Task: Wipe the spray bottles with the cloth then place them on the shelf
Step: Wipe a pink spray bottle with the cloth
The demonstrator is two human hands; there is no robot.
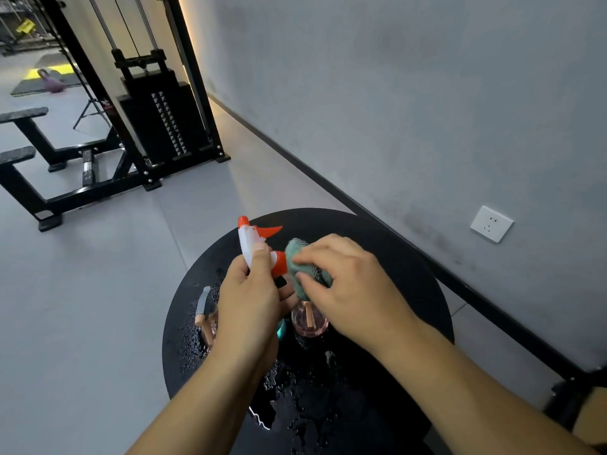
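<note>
My left hand grips a spray bottle by its white and orange trigger head, held tilted above the round black table. The bottle's body is hidden behind my hands. My right hand holds a teal cloth wrapped against the bottle just below its orange collar. Two pink see-through spray bottles stand on the table underneath: one to the left of my left wrist, the other under my right hand.
Water drops and puddles cover the table's near half. A grey wall with a white socket runs along the right. A black weight machine and benches stand on the grey floor at the far left.
</note>
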